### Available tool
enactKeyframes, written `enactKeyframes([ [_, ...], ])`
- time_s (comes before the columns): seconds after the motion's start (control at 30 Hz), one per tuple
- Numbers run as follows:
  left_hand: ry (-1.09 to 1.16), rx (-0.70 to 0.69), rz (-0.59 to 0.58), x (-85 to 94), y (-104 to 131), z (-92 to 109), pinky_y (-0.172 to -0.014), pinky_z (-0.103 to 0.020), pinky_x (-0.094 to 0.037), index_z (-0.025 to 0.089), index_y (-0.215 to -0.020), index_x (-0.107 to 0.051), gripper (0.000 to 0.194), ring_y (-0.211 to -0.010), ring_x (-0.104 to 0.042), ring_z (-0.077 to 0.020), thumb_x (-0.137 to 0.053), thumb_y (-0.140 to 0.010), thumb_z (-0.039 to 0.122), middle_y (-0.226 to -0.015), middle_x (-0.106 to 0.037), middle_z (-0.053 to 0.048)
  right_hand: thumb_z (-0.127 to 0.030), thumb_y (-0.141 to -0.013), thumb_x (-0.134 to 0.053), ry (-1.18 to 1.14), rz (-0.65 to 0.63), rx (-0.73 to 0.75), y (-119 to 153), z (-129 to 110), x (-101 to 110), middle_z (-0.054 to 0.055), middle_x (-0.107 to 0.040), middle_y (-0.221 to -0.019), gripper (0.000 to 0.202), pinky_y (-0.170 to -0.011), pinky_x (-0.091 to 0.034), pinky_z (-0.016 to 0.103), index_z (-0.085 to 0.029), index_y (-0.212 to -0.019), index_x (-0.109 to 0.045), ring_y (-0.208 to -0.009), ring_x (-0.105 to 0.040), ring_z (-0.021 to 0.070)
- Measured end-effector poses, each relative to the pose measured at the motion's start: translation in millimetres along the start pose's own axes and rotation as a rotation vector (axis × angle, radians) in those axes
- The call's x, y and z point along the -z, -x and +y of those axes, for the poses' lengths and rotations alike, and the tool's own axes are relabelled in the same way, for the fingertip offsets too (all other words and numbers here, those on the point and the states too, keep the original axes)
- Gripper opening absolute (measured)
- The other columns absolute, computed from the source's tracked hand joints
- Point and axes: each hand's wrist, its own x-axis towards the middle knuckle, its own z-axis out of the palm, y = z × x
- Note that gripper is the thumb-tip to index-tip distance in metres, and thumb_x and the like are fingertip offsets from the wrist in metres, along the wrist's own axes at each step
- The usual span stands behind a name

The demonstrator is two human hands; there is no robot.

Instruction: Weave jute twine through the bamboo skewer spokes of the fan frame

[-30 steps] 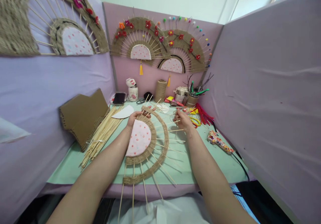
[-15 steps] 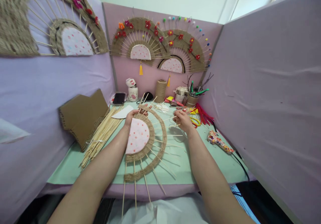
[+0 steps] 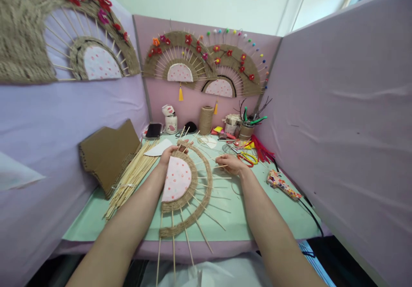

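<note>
A half-round fan (image 3: 187, 198) of bamboo sticks and woven twine tilts above the table, with a spotted white half-circle (image 3: 177, 178) at its core. Two twine bands cross the sticks, whose bare ends fan out rightward and toward me. My left hand (image 3: 174, 150) grips the fan's far end, its fingers partly behind the sticks. Beside the outer band, my right hand (image 3: 230, 164) is closed in a pinch near the stick tips. A thin loop of twine (image 3: 236, 189) hangs below that hand; the strand between the fingers is hardly visible.
Bamboo sticks (image 3: 135, 177) and brown cardboard (image 3: 109, 152) lie left. A twine spool (image 3: 206, 120), a white jar (image 3: 171, 123) and a tool pot (image 3: 246, 130) stand at the back. Scissors (image 3: 249, 158) and a flowered glue gun (image 3: 283, 185) with a cord lie right.
My right hand has moved left and slightly down, closer to the fan's outer band. The left hand keeps its hold on the fan. The view has tipped up a little.
</note>
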Motion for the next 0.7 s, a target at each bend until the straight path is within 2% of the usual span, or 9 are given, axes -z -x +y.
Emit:
enactKeyframes([
  [0.07,-0.055,0.057,0.009,3.0,2,1,-0.061,-0.031,-0.048,0.006,-0.117,-0.053,0.047,-0.063,-0.063,-0.0187,-0.044,-0.071,0.007,-0.093,-0.069,-0.013,-0.037,-0.057,-0.075,0.088,-0.044,-0.017,3,-1,3,-0.005,-0.047,-0.052,0.033,-0.042,-0.031,0.018,-0.014,-0.074,-0.059,-0.044,-0.041,0.0048],
  [0.13,-0.139,0.187,0.047,5.8,9,2,-0.061,-0.031,-0.049,0.009,-0.114,-0.054,0.044,-0.06,-0.064,-0.0184,-0.045,-0.072,0.008,-0.084,-0.07,-0.01,-0.039,-0.058,-0.074,0.184,-0.1,-0.007,5,-1,5,-0.007,-0.043,-0.047,0.032,-0.04,-0.024,0.018,-0.013,-0.07,-0.059,-0.042,-0.034,0.0037],
  [0.23,-0.233,0.326,0.007,7.3,27,2,-0.072,-0.038,-0.048,0.011,-0.113,-0.054,0.04,-0.076,-0.067,-0.0254,-0.054,-0.073,0.017,-0.086,-0.07,-0.012,-0.042,-0.059,-0.072,0.301,-0.152,-0.037,9,-3,3,-0.007,-0.042,-0.045,0.033,-0.038,-0.019,0.019,-0.013,-0.066,-0.057,-0.04,-0.031,0.0036],
  [0.33,-0.425,0.288,0.011,4.8,48,0,-0.071,-0.035,-0.048,0.018,-0.116,-0.054,0.049,-0.071,-0.067,-0.0221,-0.065,-0.068,0.013,-0.083,-0.071,-0.008,-0.043,-0.059,-0.072,0.339,-0.19,-0.045,13,-6,-2,-0.006,-0.045,-0.048,0.034,-0.04,-0.021,0.019,-0.014,-0.064,-0.056,-0.042,-0.034,0.0042],
  [0.4,-0.532,0.264,0.024,3.3,58,-1,-0.068,-0.032,-0.048,0.016,-0.108,-0.059,0.045,-0.064,-0.065,-0.0191,-0.07,-0.064,0.011,-0.077,-0.07,-0.006,-0.044,-0.059,-0.072,0.331,-0.204,-0.033,16,-8,-5,-0.006,-0.043,-0.048,0.035,-0.042,-0.022,0.02,-0.014,-0.061,-0.054,-0.043,-0.034,0.0045],
  [0.43,-0.567,0.264,-0.009,3.4,60,0,-0.068,-0.031,-0.048,0.013,-0.104,-0.061,0.043,-0.065,-0.065,-0.0194,-0.071,-0.062,0.01,-0.078,-0.071,-0.008,-0.044,-0.059,-0.072,0.324,-0.21,-0.023,17,-8,-6,-0.006,-0.042,-0.048,0.035,-0.042,-0.022,0.02,-0.014,-0.06,-0.053,-0.043,-0.033,0.0045],
  [0.57,-0.567,0.195,-0.029,11.4,56,8,-0.069,-0.031,-0.048,0.015,-0.107,-0.061,0.048,-0.069,-0.066,-0.0194,-0.073,-0.06,0.01,-0.082,-0.071,-0.008,-0.046,-0.06,-0.07,0.25,-0.157,0.033,16,-7,-5,-0.007,-0.038,-0.048,0.035,-0.044,-0.022,0.021,-0.015,-0.061,-0.054,-0.044,-0.03,0.0047],
  [0.63,-0.575,0.179,0.021,17.5,49,16,-0.065,-0.029,-0.047,0.011,-0.099,-0.064,0.039,-0.06,-0.064,-0.0178,-0.073,-0.06,0.012,-0.071,-0.07,-0.008,-0.047,-0.06,-0.07,0.168,-0.091,0.068,14,-8,-3,-0.008,-0.034,-0.047,0.035,-0.045,-0.024,0.021,-0.016,-0.066,-0.055,-0.043,-0.029,0.005],
  [0.7,-0.498,0.136,0.01,21.2,42,26,-0.064,-0.028,-0.046,0.012,-0.1,-0.064,0.039,-0.056,-0.063,-0.017,-0.071,-0.062,0.015,-0.067,-0.069,-0.007,-0.048,-0.061,-0.07,0.051,-0.068,0.117,11,-9,-2,-0.008,-0.036,-0.05,0.035,-0.047,-0.028,0.021,-0.017,-0.071,-0.056,-0.045,-0.031,0.0052],
])
